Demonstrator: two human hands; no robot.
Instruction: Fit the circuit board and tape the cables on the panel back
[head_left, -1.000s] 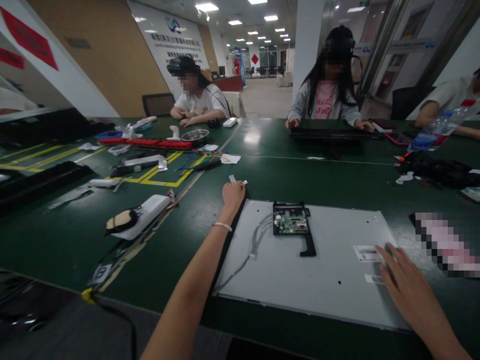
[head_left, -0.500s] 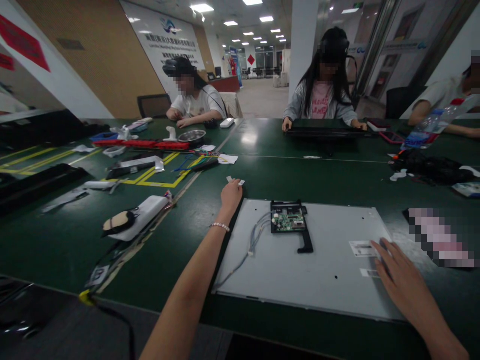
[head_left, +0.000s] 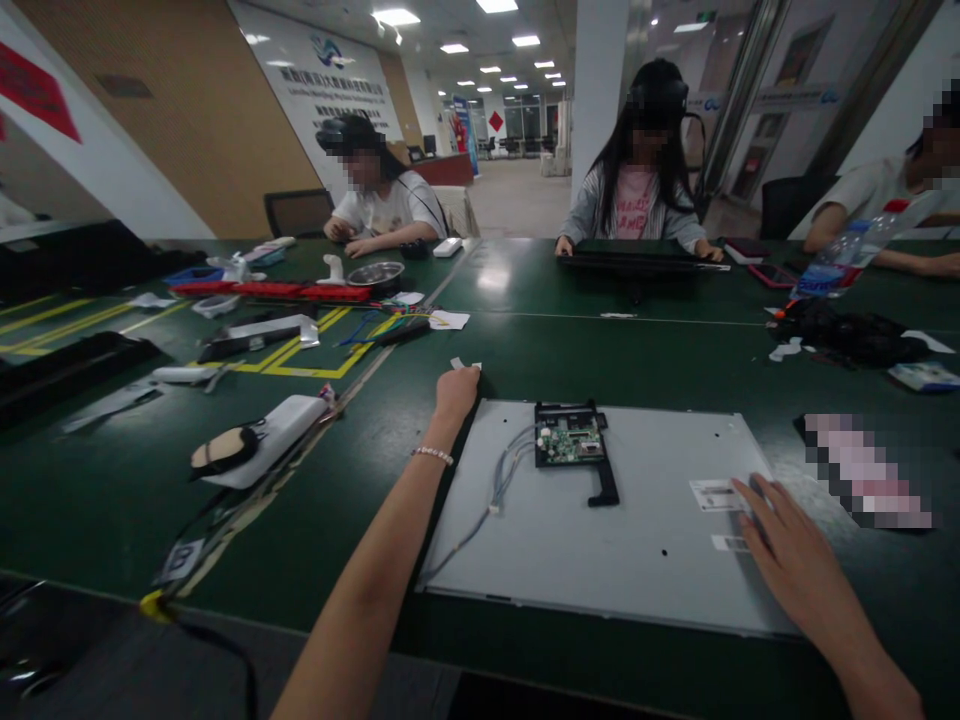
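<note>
A flat grey-white metal panel [head_left: 525, 550], like the back of a display, lies on the green table in front of me. A green circuit board [head_left: 571, 444] in a black plastic bracket [head_left: 606, 485] sits on it, with grey cables [head_left: 506, 475] running to its left edge. My right hand [head_left: 787, 530] rests on the panel's right side, fingers stretched out beside two white labels [head_left: 714, 495]. At the far left corner, my left hand [head_left: 456, 392] is closed, its fingertips hidden from view. Small white scraps [head_left: 456, 364] show just beyond its knuckles.
Across the table a person [head_left: 634, 200] holds a black panel [head_left: 637, 262]; another person [head_left: 386, 200] sits further left. Water bottles [head_left: 844, 255] and a black bundle [head_left: 847, 330] are at right. A white case [head_left: 289, 440], cables, metal bowl [head_left: 376, 276] and red strip [head_left: 277, 291] are at left.
The whole view has shifted slightly, so things sit a little further left. My hands keep their places on the panel. The black panel across the table has tilted a little.
</note>
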